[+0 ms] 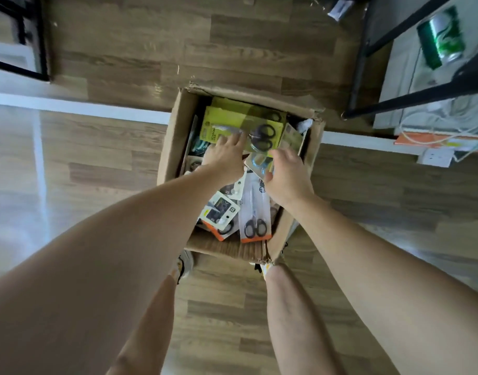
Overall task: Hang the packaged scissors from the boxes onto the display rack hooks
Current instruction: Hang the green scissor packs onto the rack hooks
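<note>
An open cardboard box [175, 136] stands on the wood floor between my feet, filled with several packaged scissors. A yellow-green pack with black-handled scissors [248, 125] lies on top at the far end. My left hand [225, 158] reaches into the box, its fingers lying on the near edge of that pack. My right hand [286, 171] pinches a small pack with blue-handled scissors [259, 163] just to the right. A white pack with an orange base and black scissors [255, 217] lies at the near end of the box. No display rack hooks are visible.
A black metal frame [381, 63] stands at the upper right beside a white unit holding a green can [441, 36]. A white power strip [435, 156] and cables lie on the floor at right. Another black frame [40, 50] is at upper left.
</note>
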{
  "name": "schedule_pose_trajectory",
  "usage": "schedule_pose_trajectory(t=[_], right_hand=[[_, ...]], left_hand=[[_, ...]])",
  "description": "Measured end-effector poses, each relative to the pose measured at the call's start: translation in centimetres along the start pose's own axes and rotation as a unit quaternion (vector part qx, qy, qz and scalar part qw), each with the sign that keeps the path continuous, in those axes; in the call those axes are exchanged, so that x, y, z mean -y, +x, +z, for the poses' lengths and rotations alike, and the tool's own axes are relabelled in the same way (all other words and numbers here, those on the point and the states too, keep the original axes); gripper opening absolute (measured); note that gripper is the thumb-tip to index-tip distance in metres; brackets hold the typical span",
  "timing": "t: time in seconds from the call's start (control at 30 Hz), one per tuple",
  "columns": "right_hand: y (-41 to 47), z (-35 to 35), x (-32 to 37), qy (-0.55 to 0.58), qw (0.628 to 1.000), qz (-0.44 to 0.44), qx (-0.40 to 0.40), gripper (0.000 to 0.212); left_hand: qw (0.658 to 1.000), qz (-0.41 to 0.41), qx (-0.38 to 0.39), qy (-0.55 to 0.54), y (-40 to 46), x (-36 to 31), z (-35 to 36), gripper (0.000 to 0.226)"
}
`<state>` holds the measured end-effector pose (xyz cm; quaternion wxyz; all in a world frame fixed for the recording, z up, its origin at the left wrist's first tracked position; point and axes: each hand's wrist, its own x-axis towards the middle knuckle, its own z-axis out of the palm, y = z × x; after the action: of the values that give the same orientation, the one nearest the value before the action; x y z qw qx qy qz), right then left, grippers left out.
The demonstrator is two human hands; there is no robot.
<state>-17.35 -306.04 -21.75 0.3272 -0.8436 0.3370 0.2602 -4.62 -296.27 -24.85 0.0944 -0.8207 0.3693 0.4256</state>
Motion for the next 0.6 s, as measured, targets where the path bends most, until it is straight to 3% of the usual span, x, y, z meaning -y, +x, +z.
schedule_pose_trajectory(t=[0.13, 0.3, 0.43, 0.5, 0.6], right_hand=[[0.1, 0.0, 1.7, -0.067, 0.997, -0.027, 0.034, 0.055], [3.4, -0.4, 3.8, -0.122, 0.991, -0.057, 0.022, 0.069], [6.1, -0.7, 5.0, -0.147, 0.981, -0.013, 0.123, 0.075], [6.1, -0.4, 5.2, -0.175, 0.971, -0.029, 0.160, 0.071], [4.4, 0.4, 4.8, -0.200, 0.964, -0.084, 0.157, 0.042]], left_hand=[[0.997, -0.034, 0.044, 0.048, -3.0, 2.3, 2.7, 0.094], [0.999, -0.010, -0.008, 0.051, -3.1, 3.4, 2.6, 0.084], [0.998, 0.016, -0.061, 0.010, -2.4, 3.8, 1.6, 0.067], [0.994, -0.014, -0.094, -0.050, -2.0, 3.7, 1.2, 0.060], [0.992, -0.044, -0.087, -0.081, -1.3, 3.8, 1.6, 0.068]])
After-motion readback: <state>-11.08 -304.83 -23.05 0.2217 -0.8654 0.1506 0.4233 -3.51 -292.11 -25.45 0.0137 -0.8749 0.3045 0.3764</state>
